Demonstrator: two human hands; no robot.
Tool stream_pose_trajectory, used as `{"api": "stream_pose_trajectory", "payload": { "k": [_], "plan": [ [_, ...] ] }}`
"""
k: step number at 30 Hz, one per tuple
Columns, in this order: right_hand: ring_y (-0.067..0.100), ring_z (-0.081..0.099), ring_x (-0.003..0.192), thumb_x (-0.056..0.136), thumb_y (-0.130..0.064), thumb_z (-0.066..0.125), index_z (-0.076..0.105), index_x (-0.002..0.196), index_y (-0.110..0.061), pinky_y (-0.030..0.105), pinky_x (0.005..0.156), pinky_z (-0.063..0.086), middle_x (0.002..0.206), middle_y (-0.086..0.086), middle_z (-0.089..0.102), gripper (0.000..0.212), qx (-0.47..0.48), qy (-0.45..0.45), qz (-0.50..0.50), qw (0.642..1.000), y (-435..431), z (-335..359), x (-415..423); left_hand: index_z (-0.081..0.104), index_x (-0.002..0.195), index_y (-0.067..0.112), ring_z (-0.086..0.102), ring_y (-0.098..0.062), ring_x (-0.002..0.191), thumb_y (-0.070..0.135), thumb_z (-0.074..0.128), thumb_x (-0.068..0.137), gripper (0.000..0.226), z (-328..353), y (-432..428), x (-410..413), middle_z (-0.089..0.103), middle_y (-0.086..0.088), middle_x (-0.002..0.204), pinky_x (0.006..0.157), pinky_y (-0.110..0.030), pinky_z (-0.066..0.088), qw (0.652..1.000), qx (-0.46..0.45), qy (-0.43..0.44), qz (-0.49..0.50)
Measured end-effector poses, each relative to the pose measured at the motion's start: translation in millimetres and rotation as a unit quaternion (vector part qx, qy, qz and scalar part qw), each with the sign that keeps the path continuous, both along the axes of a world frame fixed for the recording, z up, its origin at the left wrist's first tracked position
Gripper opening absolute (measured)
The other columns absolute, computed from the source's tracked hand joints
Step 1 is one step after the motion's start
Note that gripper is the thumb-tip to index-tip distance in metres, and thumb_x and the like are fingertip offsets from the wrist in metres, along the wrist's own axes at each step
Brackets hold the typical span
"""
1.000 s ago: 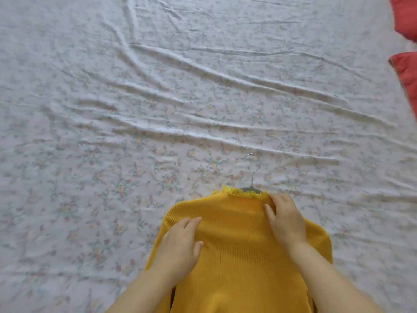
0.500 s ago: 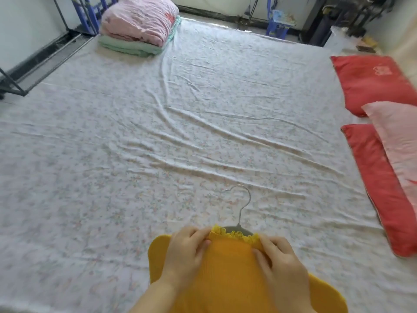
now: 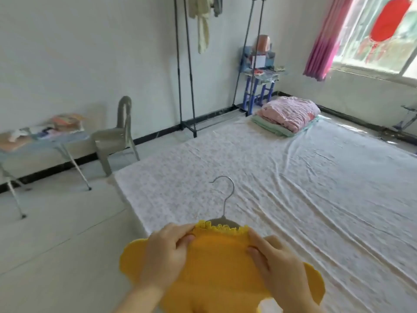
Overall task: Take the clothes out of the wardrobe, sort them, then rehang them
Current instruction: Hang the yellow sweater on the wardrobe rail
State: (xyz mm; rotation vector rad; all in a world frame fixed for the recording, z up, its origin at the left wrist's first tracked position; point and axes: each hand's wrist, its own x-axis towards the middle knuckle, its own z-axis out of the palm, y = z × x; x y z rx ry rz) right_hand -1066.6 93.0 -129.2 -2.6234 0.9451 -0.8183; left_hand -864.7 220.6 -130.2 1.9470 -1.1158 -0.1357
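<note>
Right between the hands is the yellow knit sweater (image 3: 216, 265), already on a grey hanger (image 3: 222, 221), with the metal hook poking up and away from the person past the frilly collar. The left hand (image 3: 167, 251) is pinching the knit at one side of the neck and the right hand (image 3: 273, 260) is doing the same on the other side. Fingers are curled over the shoulders, so both are gripping the sweater and, I'd guess, the hanger arms through it. Makes sense to hold it like that: grab both shoulders and it sits square instead of sliding off one end, and the hook is free for a rail. It looks lifted up over the near corner of the bed (image 3: 304, 188), not lying on the sheet. Way beyond the hands, by the far wall, is the clothes rack (image 3: 189, 127) with a couple of pale garments (image 3: 203, 26) up top, which is probably where this one's headed. Off past the left hand there's a chair (image 3: 112, 138) and a little table (image 3: 52, 140) with stuff on it. Far beyond the right hand, folded blankets (image 3: 291, 114) sit at the other end of the bed.
</note>
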Motion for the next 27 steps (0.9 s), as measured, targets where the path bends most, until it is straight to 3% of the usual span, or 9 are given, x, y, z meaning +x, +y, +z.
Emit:
{"api": "stream_pose_trajectory", "payload": {
  "k": [3, 6, 8, 10, 13, 15, 19, 27],
  "plan": [
    [-0.003, 0.047, 0.052, 0.089, -0.050, 0.037, 0.053, 0.118, -0.039, 0.008, 0.042, 0.034, 0.077, -0.019, 0.055, 0.035, -0.030, -0.022, 0.085, 0.996, 23.0, 26.9, 59.6, 0.071, 0.099, 0.029, 0.059, -0.003, 0.080, 0.026, 0.066, 0.081, 0.019, 25.8, 53.5, 35.1, 0.062, 0.020, 0.085, 0.074, -0.021, 0.047, 0.995, -0.018, -0.015, 0.096],
    [0.002, 0.050, 0.050, 0.095, -0.053, 0.023, 0.056, 0.116, -0.039, 0.011, 0.038, 0.033, 0.076, -0.022, 0.049, 0.041, -0.080, -0.016, 0.158, 0.984, 52.0, 53.5, 123.9, 0.070, 0.100, 0.024, 0.056, 0.004, 0.084, 0.027, 0.066, 0.082, 0.020, 47.0, 109.2, 70.4, 0.053, 0.032, 0.090, 0.080, -0.020, 0.047, 0.981, -0.043, -0.057, 0.179],
    [0.004, 0.051, 0.047, 0.092, -0.049, 0.034, 0.061, 0.114, -0.036, 0.015, 0.034, 0.037, 0.075, -0.021, 0.052, 0.037, -0.098, -0.023, 0.206, 0.973, 76.2, 69.4, 166.5, 0.069, 0.102, 0.022, 0.054, 0.006, 0.085, 0.033, 0.063, 0.084, 0.023, 58.0, 148.0, 93.2, 0.049, 0.034, 0.092, 0.080, -0.018, 0.046, 0.970, -0.048, -0.076, 0.224],
    [0.003, 0.051, 0.046, 0.090, -0.043, 0.051, 0.064, 0.113, -0.032, 0.018, 0.032, 0.039, 0.075, -0.020, 0.053, 0.028, -0.105, -0.037, 0.250, 0.962, 102.9, 84.1, 208.1, 0.068, 0.105, 0.020, 0.051, 0.007, 0.092, 0.045, 0.046, 0.084, 0.039, 68.3, 185.8, 114.9, 0.050, 0.033, 0.095, 0.079, -0.012, 0.042, 0.960, -0.052, -0.100, 0.256],
    [0.002, 0.051, 0.045, 0.079, -0.034, 0.060, 0.066, 0.111, -0.029, 0.018, 0.031, 0.038, 0.073, -0.018, 0.053, 0.033, -0.102, -0.042, 0.307, 0.945, 144.4, 101.1, 272.5, 0.064, 0.113, 0.022, 0.051, 0.006, 0.098, 0.048, 0.036, 0.085, 0.048, 74.9, 240.0, 153.0, 0.056, 0.023, 0.103, 0.087, -0.016, 0.040, 0.945, -0.042, -0.107, 0.305],
    [0.001, 0.050, 0.046, 0.077, -0.032, 0.061, 0.067, 0.111, -0.029, 0.012, 0.031, 0.033, 0.072, -0.018, 0.054, 0.034, -0.104, -0.042, 0.337, 0.935, 176.8, 110.1, 316.1, 0.062, 0.116, 0.021, 0.053, -0.001, 0.101, 0.046, 0.041, 0.087, 0.044, 76.2, 276.7, 182.0, 0.059, 0.015, 0.108, 0.089, -0.019, 0.041, 0.932, -0.037, -0.112, 0.342],
    [-0.003, 0.046, 0.049, 0.074, -0.028, 0.070, 0.068, 0.108, -0.027, 0.004, 0.035, 0.022, 0.071, -0.018, 0.056, 0.035, -0.115, -0.057, 0.382, 0.915, 245.1, 124.5, 403.8, 0.060, 0.121, 0.021, 0.050, -0.002, 0.104, 0.023, 0.057, 0.090, 0.031, 86.8, 349.5, 246.6, 0.058, 0.012, 0.113, 0.091, -0.013, 0.034, 0.906, -0.021, -0.120, 0.405],
    [0.000, 0.044, 0.052, 0.078, -0.029, 0.069, 0.066, 0.112, -0.027, 0.006, 0.035, 0.026, 0.076, -0.017, 0.057, 0.035, -0.101, -0.077, 0.454, 0.882, 368.1, 141.6, 550.7, 0.059, 0.121, 0.022, 0.046, 0.003, 0.101, 0.021, 0.057, 0.090, 0.031, 109.0, 476.6, 353.7, 0.058, 0.014, 0.112, 0.087, -0.007, 0.028, 0.865, 0.012, -0.156, 0.477]
  ]
}}
